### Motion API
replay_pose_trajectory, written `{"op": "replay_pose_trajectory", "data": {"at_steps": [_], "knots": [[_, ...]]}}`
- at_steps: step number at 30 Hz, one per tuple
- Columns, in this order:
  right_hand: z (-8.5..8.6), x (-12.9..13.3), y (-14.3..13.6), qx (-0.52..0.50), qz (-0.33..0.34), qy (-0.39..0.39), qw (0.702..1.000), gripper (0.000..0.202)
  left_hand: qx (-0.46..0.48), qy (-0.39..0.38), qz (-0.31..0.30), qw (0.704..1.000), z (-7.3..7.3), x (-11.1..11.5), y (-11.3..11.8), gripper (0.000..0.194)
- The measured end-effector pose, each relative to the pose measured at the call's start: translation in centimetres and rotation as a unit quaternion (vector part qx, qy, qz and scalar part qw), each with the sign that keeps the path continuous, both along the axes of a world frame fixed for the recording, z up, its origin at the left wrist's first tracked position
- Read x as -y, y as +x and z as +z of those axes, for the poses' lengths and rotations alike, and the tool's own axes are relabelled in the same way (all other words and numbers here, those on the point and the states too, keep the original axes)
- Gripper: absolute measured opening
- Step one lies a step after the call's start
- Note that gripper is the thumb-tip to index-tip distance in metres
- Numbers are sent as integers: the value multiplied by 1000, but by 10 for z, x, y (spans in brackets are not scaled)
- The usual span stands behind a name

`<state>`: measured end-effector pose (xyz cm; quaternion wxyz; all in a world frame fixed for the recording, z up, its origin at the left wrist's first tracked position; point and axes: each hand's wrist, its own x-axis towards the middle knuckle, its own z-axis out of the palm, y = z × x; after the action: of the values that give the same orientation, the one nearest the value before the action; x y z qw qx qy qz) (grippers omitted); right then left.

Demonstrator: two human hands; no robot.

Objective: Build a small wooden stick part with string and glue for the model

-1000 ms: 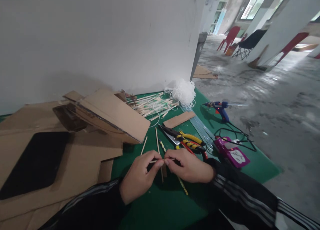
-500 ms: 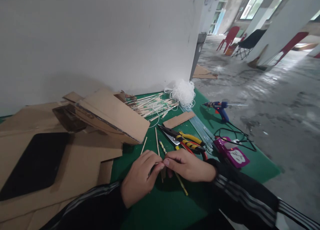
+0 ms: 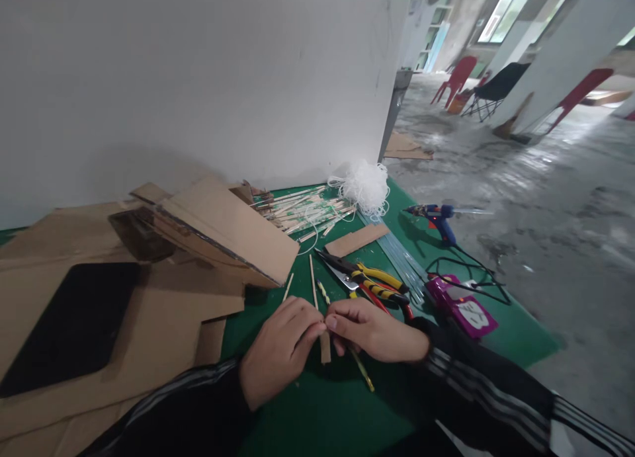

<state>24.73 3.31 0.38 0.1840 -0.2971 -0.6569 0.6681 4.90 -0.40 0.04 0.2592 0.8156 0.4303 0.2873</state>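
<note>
My left hand (image 3: pixel 280 351) and my right hand (image 3: pixel 377 331) meet at their fingertips above the green tabletop (image 3: pixel 297 411). Pinched between them is a small cardboard strip (image 3: pixel 325 348), whose lower end hangs below the fingers; its upper part is hidden. A pencil (image 3: pixel 366 372) lies under my right hand, with its tip showing beyond the fingers. Just past my left hand are two thin wooden sticks (image 3: pixel 313 282). Yellow-and-black pliers (image 3: pixel 380 282) rest beyond my right hand, beside red-handled scissors (image 3: pixel 373 299) that are partly covered.
A folded cardboard structure (image 3: pixel 233 225) and a black flat panel (image 3: pixel 74 325) take up the left. Farther back are a heap of sticks (image 3: pixel 307 209), white string (image 3: pixel 364 187), clear glue sticks (image 3: pixel 401 265) and a cardboard piece (image 3: pixel 358 239). A glue gun (image 3: pixel 439 220) and a purple device (image 3: pixel 459 305) sit right.
The cardboard strip between my hands has turned, so its broad face shows below my fingers where only a thin edge showed before. Both hands stay almost in place.
</note>
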Motion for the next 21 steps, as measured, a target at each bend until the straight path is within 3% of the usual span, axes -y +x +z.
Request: {"op": "replay_pose_trajectory", "data": {"at_steps": [3, 6, 9, 12, 16, 21], "knots": [[3, 3, -2, 16, -14, 43, 999, 38, 0, 1, -7, 1000, -1, 0, -1, 22], [6, 7, -3, 76, -32, 161, 983, 34, 0, -12, 0, 1000, -4, 1, -1, 24], [4, 11, -3, 142, -42, 317, 937, 25, -11, -46, 21, 999, -6, 1, -1, 30], [-1, 11, -3, 170, -28, 412, 895, 18, -15, -98, 31, 995, -7, -1, -2, 30], [-5, 10, -2, 185, -13, 453, 872, 17, -9, -131, 32, 991, -8, -3, -3, 26], [-7, 11, -1, 187, -7, 461, 868, 18, -20, -95, 21, 995, -9, -2, -2, 32]]}}
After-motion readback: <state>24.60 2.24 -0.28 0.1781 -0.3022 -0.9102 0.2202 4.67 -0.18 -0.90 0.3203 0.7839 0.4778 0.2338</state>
